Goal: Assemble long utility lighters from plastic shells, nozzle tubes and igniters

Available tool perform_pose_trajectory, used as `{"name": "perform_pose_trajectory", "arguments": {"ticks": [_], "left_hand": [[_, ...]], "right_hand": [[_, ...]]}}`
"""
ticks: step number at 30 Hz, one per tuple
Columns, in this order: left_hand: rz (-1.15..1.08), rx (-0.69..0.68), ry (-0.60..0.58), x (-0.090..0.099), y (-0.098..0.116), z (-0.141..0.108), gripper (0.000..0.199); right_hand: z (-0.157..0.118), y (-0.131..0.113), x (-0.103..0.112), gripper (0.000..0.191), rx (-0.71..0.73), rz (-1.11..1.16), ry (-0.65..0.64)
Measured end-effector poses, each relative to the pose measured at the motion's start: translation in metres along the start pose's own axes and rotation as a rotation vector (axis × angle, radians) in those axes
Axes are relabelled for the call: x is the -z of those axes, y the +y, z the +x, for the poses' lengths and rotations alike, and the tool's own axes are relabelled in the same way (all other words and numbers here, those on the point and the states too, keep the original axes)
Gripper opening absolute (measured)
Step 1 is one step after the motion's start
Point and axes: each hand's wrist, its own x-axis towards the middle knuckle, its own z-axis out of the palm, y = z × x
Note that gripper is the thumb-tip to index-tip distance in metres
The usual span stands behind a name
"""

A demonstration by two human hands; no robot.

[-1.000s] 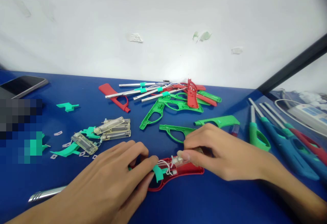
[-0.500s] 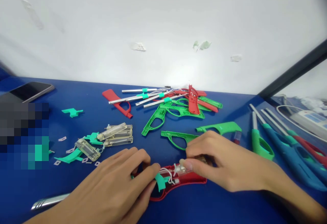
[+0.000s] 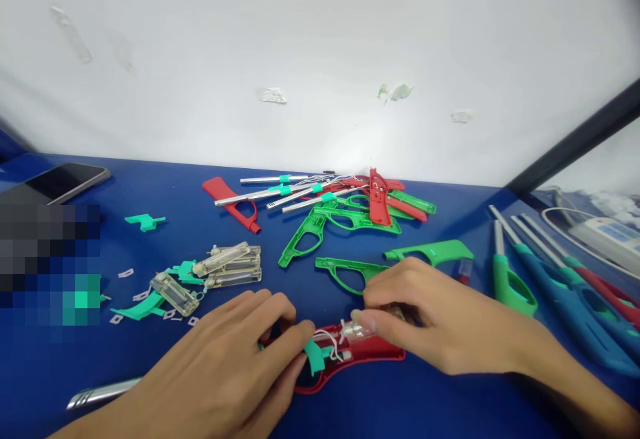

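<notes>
The red shell (image 3: pixel 377 352) is smooth moulded plastic with a soft sheen, and the teal piece (image 3: pixel 315 357) in it is plastic too, flatter in finish. The clear tank (image 3: pixel 357 330) looks like glossy, see-through plastic. Bright polished metal makes the tube (image 3: pixel 103 393) at lower left. The blue lighter (image 3: pixel 565 309) has a smooth plastic handle. The desk (image 3: pixel 425 409) is smooth, faintly glossy; the wall (image 3: pixel 320 32) is matt, with rough, flaky patches (image 3: pixel 273 96).

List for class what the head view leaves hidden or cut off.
Head view:
Red shell, left part: mostly behind the left hand.
Clear piece, right side: mostly behind the right hand.
Metal tube, right end: behind the left forearm.
Phone, left end: beyond the picture's edge.
</notes>
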Motion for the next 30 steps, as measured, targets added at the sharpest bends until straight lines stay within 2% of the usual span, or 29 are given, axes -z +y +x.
{"name": "perform_pose_trajectory", "arguments": {"ticks": [6,12,30], "left_hand": [[-0.015,0.004,0.002,-0.001,0.001,-0.001,0.03],[-0.047,0.026,-0.071,-0.001,-0.001,-0.01,0.029],[-0.05,0.035,-0.107,-0.002,-0.002,-0.011,0.029]], "right_hand": [[0.001,0.0,-0.001,0.05,0.005,0.0,0.007],[0.001,-0.001,-0.001,0.048,0.03,0.014,0.004],[0.0,0.0,-0.002,0.051,0.028,-0.01,0.006]]}}
